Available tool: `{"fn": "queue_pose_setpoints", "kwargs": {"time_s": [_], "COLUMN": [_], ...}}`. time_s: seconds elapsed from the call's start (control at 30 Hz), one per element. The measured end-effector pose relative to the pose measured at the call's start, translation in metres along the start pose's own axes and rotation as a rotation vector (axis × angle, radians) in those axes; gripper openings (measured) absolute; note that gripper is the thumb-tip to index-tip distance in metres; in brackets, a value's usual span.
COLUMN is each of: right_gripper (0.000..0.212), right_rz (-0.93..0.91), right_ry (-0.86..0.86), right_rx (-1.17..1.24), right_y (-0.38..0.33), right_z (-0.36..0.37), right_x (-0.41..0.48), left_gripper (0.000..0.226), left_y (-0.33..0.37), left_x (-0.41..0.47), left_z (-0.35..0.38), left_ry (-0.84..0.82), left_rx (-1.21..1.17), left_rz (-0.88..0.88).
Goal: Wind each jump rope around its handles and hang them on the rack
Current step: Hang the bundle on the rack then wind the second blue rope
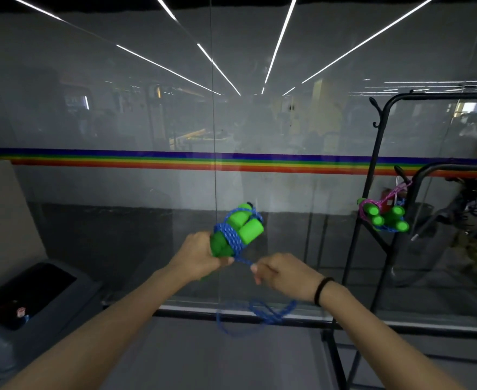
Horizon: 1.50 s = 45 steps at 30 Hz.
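Rack (pixel 377 153), black metal, stands at approx 2 o'clock from the hands, well apart from them. One of its hooks already carries wound ropes (pixel 383 215): green handles w/ pink and blue cord, hanging low on the near post.

Handles (pixel 240 229) of the rope in hand: two green foam grips side by side, long axis tilted up toward 1 o'clock, free ends pointing away from the person. Blue cord (pixel 231 237) is wrapped several turns round their middle. A slack tail (pixel 259 316) droops in loops below the hands, at 6 o'clock, so winding looks only part done.

Left hand (pixel 200 257) is clenched round the lower ends of the handles, bundle sticking out above the fist. Right hand (pixel 285 274) sits just beside it at 3 o'clock, fingers pinched on the cord, which runs taut from the wraps.

Judgement: next turn goes round the bundle crosswise to its long axis. Right hand is nearer the rack, but left holds the bundle, so the hang prob. means a reach up and right across the body.
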State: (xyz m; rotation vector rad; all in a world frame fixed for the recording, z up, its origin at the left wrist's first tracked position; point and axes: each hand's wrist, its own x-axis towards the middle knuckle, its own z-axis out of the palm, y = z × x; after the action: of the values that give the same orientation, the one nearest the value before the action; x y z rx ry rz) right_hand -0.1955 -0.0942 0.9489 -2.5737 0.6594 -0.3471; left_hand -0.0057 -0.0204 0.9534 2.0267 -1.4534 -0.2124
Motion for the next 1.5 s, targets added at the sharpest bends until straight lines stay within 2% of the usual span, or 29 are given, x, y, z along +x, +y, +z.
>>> {"fn": "queue_pose_setpoints", "kwargs": {"time_s": [0.07, 0.17, 0.23, 0.3, 0.37, 0.43, 0.53, 0.63, 0.67, 0.7, 0.73, 0.77, 0.83, 0.87, 0.93, 1.0, 1.1, 1.27, 1.37, 1.5], "right_gripper": [0.03, 0.029, 0.027, 0.025, 0.023, 0.017, 0.011, 0.03, 0.034, 0.035, 0.034, 0.035, 0.039, 0.039, 0.037, 0.035, 0.03, 0.03, 0.031, 0.028], "right_rz": [-0.068, -0.142, -0.202, -0.23, -0.238, -0.211, -0.17, -0.26, -0.185, -0.026, 0.061, 0.103, 0.136, 0.161, 0.173, 0.115, 0.042, -0.022, -0.085, -0.138], "right_ry": [-0.06, -0.115, -0.112, -0.063, -0.042, -0.053, -0.043, -0.314, -0.267, -0.175, -0.01, 0.061, 0.033, 0.019, -0.017, -0.058, -0.12, -0.109, -0.099, -0.175], "right_rx": [-0.21, -0.32, -0.332, -0.287, -0.191, -0.002, 0.325, 0.963, 0.943, 0.864, 0.709, 0.619, 0.626, 0.61, 0.516, 0.242, -0.187, -0.488, -0.547, -0.355], "right_y": [-0.007, -0.015, -0.021, -0.02, -0.014, -0.001, 0.021, 0.02, 0.018, 0.021, 0.028, 0.034, 0.042, 0.044, 0.038, 0.031, 0.015, -0.008, -0.013, -0.011], "right_z": [-0.004, -0.012, -0.023, -0.033, -0.04, -0.042, -0.034, -0.023, -0.018, -0.014, -0.007, -0.001, 0.005, 0.006, 0.004, 0.001, -0.003, -0.016, -0.031, -0.045], "right_x": [-0.002, -0.002, 0.0, 0.007, 0.013, 0.019, 0.019, 0.008, 0.005, 0.004, 0.002, 0.0, -0.004, -0.004, -0.009, -0.01, -0.01, -0.012, -0.009, 0.004], "left_gripper": [0.052, 0.062, 0.056, 0.038, 0.03, 0.031, 0.031, 0.048, 0.05, 0.048, 0.043, 0.037, 0.025, 0.023, 0.027, 0.032, 0.035, 0.054, 0.048, 0.031], "left_y": [-0.009, -0.01, -0.003, 0.01, 0.016, 0.019, 0.021, 0.016, 0.016, 0.016, 0.016, 0.016, 0.011, 0.007, -0.003, -0.007, -0.001, 0.006, 0.004, 0.008], "left_x": [0.001, -0.004, -0.013, -0.023, -0.031, -0.035, -0.038, -0.033, -0.031, -0.03, -0.028, -0.026, -0.019, -0.015, -0.009, -0.009, -0.013, -0.013, -0.017, -0.022], "left_z": [0.004, 0.008, 0.01, 0.01, 0.011, 0.009, 0.004, 0.003, 0.003, 0.004, 0.004, 0.003, 0.0, -0.001, 0.001, 0.007, 0.015, 0.029, 0.025, 0.015], "left_ry": [-0.071, -0.241, -0.338, -0.447, -0.475, -0.446, -0.409, -0.305, -0.267, -0.233, -0.2, -0.152, -0.03, 0.027, 0.096, 0.109, 0.081, -0.061, -0.237, -0.508], "left_rx": [0.165, 0.434, 0.589, 0.627, 0.617, 0.467, -0.036, -0.401, -0.461, -0.522, -0.591, -0.659, -0.728, -0.679, -0.425, -0.212, 0.032, 0.419, 0.442, 0.371], "left_rz": [0.021, 0.139, 0.294, 0.453, 0.585, 0.624, 0.526, 0.358, 0.317, 0.277, 0.238, 0.191, 0.074, 0.03, -0.021, -0.06, -0.065, 0.046, 0.155, 0.384]}}
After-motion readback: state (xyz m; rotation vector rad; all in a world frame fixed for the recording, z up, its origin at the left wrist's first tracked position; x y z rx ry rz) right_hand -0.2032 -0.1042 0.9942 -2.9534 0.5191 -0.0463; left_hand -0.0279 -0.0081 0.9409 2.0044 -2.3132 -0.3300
